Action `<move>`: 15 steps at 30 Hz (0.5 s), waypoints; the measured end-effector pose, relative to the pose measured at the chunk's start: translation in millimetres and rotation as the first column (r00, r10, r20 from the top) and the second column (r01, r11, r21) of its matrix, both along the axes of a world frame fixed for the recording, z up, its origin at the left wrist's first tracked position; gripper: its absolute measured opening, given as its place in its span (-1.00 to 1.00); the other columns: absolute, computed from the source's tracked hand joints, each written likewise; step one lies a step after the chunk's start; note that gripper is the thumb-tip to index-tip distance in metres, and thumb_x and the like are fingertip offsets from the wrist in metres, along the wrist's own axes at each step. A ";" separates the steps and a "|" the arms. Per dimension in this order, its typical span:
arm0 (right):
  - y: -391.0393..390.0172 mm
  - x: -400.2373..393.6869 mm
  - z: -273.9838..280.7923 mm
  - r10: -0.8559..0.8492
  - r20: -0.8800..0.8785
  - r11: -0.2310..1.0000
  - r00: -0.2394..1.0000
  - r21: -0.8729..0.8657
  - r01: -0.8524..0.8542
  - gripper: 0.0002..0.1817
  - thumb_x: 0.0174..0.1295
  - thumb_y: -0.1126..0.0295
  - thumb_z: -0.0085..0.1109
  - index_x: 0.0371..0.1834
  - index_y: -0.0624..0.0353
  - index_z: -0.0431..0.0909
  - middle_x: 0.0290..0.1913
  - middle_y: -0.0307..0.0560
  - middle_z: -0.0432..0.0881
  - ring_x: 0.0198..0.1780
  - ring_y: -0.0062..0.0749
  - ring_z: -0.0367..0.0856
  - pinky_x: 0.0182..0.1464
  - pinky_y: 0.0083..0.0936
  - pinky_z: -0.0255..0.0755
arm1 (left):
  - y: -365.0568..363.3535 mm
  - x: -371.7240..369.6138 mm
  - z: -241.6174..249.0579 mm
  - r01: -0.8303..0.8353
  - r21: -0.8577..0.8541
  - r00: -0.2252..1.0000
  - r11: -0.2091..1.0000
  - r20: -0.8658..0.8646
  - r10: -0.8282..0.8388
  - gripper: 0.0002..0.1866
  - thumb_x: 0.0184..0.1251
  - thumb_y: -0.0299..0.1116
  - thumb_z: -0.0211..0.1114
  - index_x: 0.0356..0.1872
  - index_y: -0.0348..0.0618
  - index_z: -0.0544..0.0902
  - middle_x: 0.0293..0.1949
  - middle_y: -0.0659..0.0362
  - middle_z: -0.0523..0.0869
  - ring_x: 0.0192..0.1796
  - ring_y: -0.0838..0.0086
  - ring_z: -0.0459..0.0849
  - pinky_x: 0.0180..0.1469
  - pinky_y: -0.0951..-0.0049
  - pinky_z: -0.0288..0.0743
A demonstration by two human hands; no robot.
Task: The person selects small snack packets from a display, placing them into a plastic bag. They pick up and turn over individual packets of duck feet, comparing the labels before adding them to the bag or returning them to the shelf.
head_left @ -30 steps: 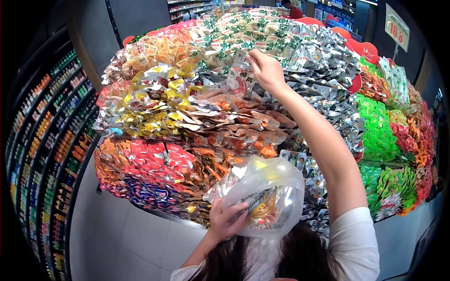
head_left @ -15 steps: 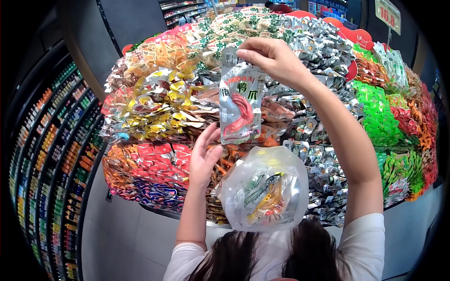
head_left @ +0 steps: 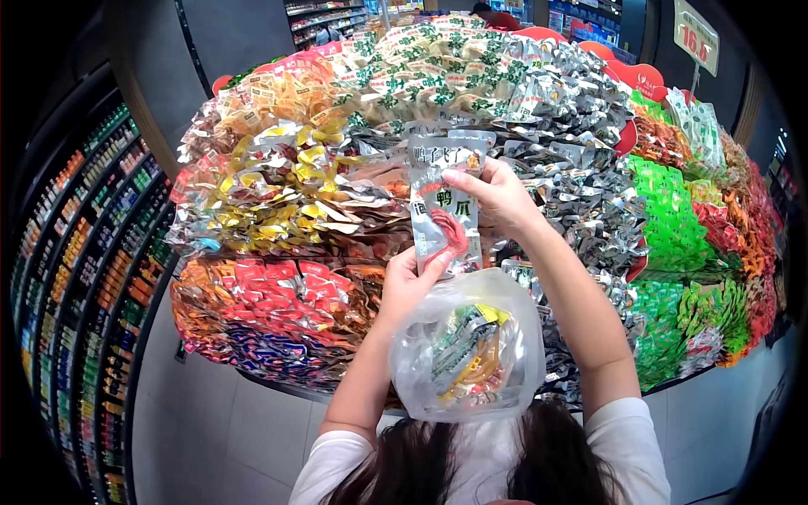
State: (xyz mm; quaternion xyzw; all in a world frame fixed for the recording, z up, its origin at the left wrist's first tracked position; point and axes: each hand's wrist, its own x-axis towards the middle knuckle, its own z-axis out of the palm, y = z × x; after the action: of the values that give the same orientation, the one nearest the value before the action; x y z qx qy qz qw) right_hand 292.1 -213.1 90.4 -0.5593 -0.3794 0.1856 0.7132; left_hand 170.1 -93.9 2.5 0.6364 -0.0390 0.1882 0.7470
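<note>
A silver snack packet [head_left: 427, 219] with a picture of a pink duck foot and dark printed characters is held upright in front of me. My left hand [head_left: 409, 284] grips its lower left edge, thumb on the front. Higher up, my right hand [head_left: 498, 195] pinches the right side, with its thumb across the printed face. A translucent plastic bag [head_left: 404, 358] hangs close below my hands, its mouth open, with several colourful packets inside. How the bag is held up is hidden.
A wide mound of packaged snacks [head_left: 290, 206] spreads across the stand, including red packets [head_left: 273, 290] and green packets [head_left: 669, 210]. Curved shelves of small goods [head_left: 80, 278] line the left. A price sign [head_left: 696, 35] stands at the back right. Another person [head_left: 502, 20] is partly visible far behind.
My right hand has come down and slid from the packet's top edge to its side. My left hand, open before, has closed on the lower part.
</note>
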 end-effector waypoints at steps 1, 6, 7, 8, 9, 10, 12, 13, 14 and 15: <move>0.2 -3.7 -0.9 -0.005 0.006 1.000 1.000 0.006 0.005 -0.73 0.15 0.31 0.21 -0.15 0.23 0.53 -0.22 -0.23 0.61 -0.24 -0.66 0.50 -0.13 -0.65 0.37 | -1.8 0.7 -1.6 0.028 -0.038 0.999 0.999 -0.028 -0.029 -0.76 0.22 -0.41 0.26 -0.13 -0.29 0.59 -0.28 0.26 0.66 -0.27 0.70 0.55 -0.19 0.63 0.43; 10.6 -4.2 -17.0 -0.123 0.183 0.992 0.975 0.024 0.121 -0.69 0.18 0.29 0.17 -0.09 0.26 0.48 -0.23 -0.21 0.62 -0.22 -0.66 0.53 -0.12 -0.62 0.40 | -9.4 2.0 4.5 0.039 -0.125 0.980 0.991 -0.188 -0.062 -0.75 0.16 -0.42 0.31 -0.15 -0.27 0.55 -0.29 0.23 0.64 -0.30 0.66 0.57 -0.23 0.61 0.46; 13.7 -3.1 -22.9 -0.151 0.193 0.988 0.969 0.048 0.145 -0.67 0.18 0.28 0.16 -0.08 0.26 0.47 -0.22 -0.21 0.62 -0.22 -0.67 0.52 -0.13 -0.64 0.39 | -11.3 1.2 4.9 0.032 -0.127 0.980 0.991 -0.193 -0.056 -0.75 0.16 -0.42 0.31 -0.15 -0.27 0.55 -0.29 0.23 0.64 -0.30 0.66 0.57 -0.23 0.61 0.46; 16.9 -0.9 -28.8 -0.180 0.205 0.983 0.962 0.073 0.168 -0.66 0.18 0.27 0.16 -0.07 0.26 0.46 -0.22 -0.22 0.62 -0.22 -0.68 0.52 -0.14 -0.66 0.38 | -14.1 0.8 5.6 0.010 -0.144 0.979 0.990 -0.201 -0.040 -0.76 0.16 -0.42 0.30 -0.16 -0.27 0.55 -0.30 0.23 0.64 -0.30 0.65 0.58 -0.25 0.60 0.47; 17.7 4.2 -36.0 -0.207 0.221 0.978 0.953 0.036 0.205 -0.65 0.18 0.24 0.17 -0.09 0.27 0.47 -0.24 -0.23 0.62 -0.26 -0.72 0.50 -0.21 -0.69 0.37 | -15.4 1.0 5.4 -0.009 -0.160 0.978 0.987 -0.209 -0.025 -0.76 0.17 -0.42 0.30 -0.17 -0.27 0.55 -0.30 0.23 0.64 -0.31 0.64 0.59 -0.26 0.60 0.47; 16.9 5.6 -36.9 -0.205 0.219 0.979 0.954 0.037 0.202 -0.65 0.18 0.24 0.17 -0.09 0.27 0.47 -0.24 -0.23 0.62 -0.26 -0.72 0.50 -0.21 -0.69 0.37 | -15.0 1.6 2.9 -0.012 -0.158 0.977 0.987 -0.211 -0.021 -0.76 0.17 -0.42 0.30 -0.17 -0.27 0.55 -0.30 0.23 0.64 -0.31 0.64 0.59 -0.26 0.60 0.47; 13.6 6.8 -37.2 -0.157 0.161 0.988 0.974 0.039 0.153 -0.64 0.16 0.23 0.19 -0.11 0.28 0.48 -0.25 -0.24 0.61 -0.32 -0.75 0.47 -0.28 -0.72 0.34 | -14.8 4.3 -6.0 0.025 -0.166 0.987 0.986 -0.150 -0.051 -0.77 0.18 -0.42 0.28 -0.16 -0.26 0.54 -0.30 0.24 0.63 -0.32 0.65 0.58 -0.28 0.61 0.47; 11.6 6.0 -34.8 -0.146 0.109 0.989 0.983 0.053 0.141 -0.65 0.16 0.23 0.20 -0.13 0.28 0.49 -0.26 -0.23 0.61 -0.34 -0.76 0.47 -0.30 -0.73 0.34 | -14.2 6.9 -11.4 0.026 -0.163 0.986 0.986 -0.159 -0.052 -0.77 0.18 -0.42 0.28 -0.16 -0.26 0.54 -0.30 0.24 0.63 -0.32 0.65 0.58 -0.28 0.61 0.47; 11.3 20.2 -44.8 -0.137 0.044 0.991 0.990 0.001 0.137 -0.68 0.18 0.27 0.17 -0.12 0.27 0.50 -0.24 -0.23 0.61 -0.29 -0.74 0.50 -0.25 -0.71 0.37 | -12.9 9.6 -16.7 0.041 -0.143 0.988 0.989 -0.140 -0.061 -0.77 0.19 -0.41 0.27 -0.15 -0.27 0.54 -0.31 0.25 0.63 -0.32 0.65 0.58 -0.28 0.61 0.46; 9.4 24.7 -47.8 -0.063 -0.005 0.996 0.998 0.069 0.063 -0.69 0.17 0.31 0.17 -0.11 0.27 0.48 -0.23 -0.21 0.61 -0.26 -0.70 0.52 -0.19 -0.68 0.38 | -12.1 11.1 -18.6 0.056 -0.120 0.990 0.991 -0.122 -0.071 -0.77 0.20 -0.41 0.26 -0.15 -0.27 0.53 -0.31 0.25 0.63 -0.31 0.65 0.58 -0.28 0.61 0.46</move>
State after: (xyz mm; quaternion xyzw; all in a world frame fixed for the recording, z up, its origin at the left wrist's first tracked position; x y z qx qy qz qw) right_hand 316.8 -203.7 42.6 -0.5457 -0.3669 0.1507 0.7382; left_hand 181.2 -106.0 -16.1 0.6010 -0.0011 0.1256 0.7893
